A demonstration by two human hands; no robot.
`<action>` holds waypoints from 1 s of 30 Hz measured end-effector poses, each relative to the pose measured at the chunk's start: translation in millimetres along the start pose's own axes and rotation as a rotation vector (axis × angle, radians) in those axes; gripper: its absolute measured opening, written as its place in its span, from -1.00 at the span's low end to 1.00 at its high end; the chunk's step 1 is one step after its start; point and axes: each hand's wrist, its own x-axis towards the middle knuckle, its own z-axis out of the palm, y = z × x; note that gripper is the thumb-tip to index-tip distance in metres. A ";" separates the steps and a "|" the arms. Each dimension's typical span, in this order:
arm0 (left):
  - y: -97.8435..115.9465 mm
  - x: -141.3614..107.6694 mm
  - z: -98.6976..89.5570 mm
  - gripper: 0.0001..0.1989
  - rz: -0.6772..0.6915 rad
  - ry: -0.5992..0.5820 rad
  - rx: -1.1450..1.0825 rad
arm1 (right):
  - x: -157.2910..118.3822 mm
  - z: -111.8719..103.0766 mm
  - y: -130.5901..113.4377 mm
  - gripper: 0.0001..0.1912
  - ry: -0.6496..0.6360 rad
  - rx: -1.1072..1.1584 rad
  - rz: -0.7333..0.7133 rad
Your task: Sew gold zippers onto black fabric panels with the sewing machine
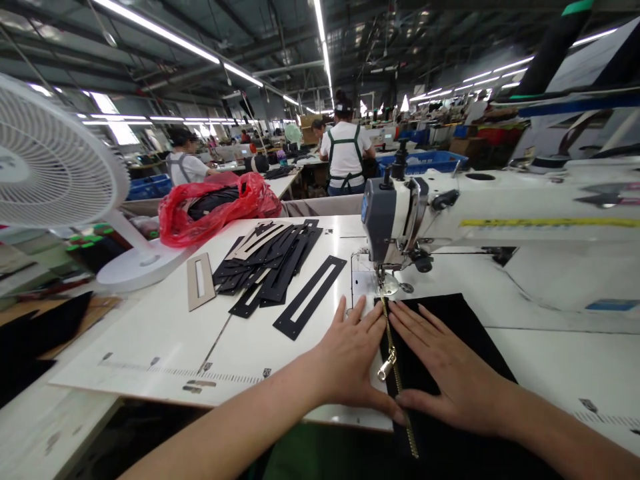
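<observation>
Hands, both unclenched with fingers extended, bear down on the work rather than gripping it: the left hand [350, 363] spans the table [150, 340] and the dark strip left of the gold-toothed zipper [399, 381], while the right hand [450, 373] lies palm-down on the black panel [467, 327]. Their index fingers flank the teeth and their thumbs nearly meet across them. The zipper runs along the panel's left side, its upper end at the needle area of the sewing machine [440, 200], its lower end near the table's front edge. The panel looks light and limp, probably quick to crease or skew, so flat, spread pressure should suit it better than a pinch. The toothed line seems stiffer yet bendable, best steadied on the cloth at either side; the metal pull [385, 370] is likely smooth and hard, a poor place to press. Left of the hands lies a slotted black strip [289, 325], then a pile of similar strips [293, 257], a beige slotted piece [192, 290], a red bag [200, 223] and a white fan [40, 153].
</observation>
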 end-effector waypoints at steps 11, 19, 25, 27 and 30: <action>-17.6 -9.7 -14.6 0.09 -0.087 0.035 0.087 | 0.0 15.0 14.0 -0.30 0.037 -0.029 -0.006; -42.9 -68.4 -13.6 -0.60 -0.460 0.228 0.287 | 8.4 23.0 19.4 -0.35 0.088 -0.079 0.031; -33.4 -83.6 -27.5 -0.11 -0.262 0.210 0.142 | 11.5 14.2 17.4 -0.62 0.066 0.073 0.005; -40.5 -90.4 -30.1 -0.04 -0.166 0.119 0.140 | 10.4 9.4 18.5 -0.67 0.049 0.163 0.018; -47.9 -102.1 -26.7 0.01 -0.092 -0.007 0.132 | 9.5 2.3 19.5 -0.71 0.013 0.293 0.062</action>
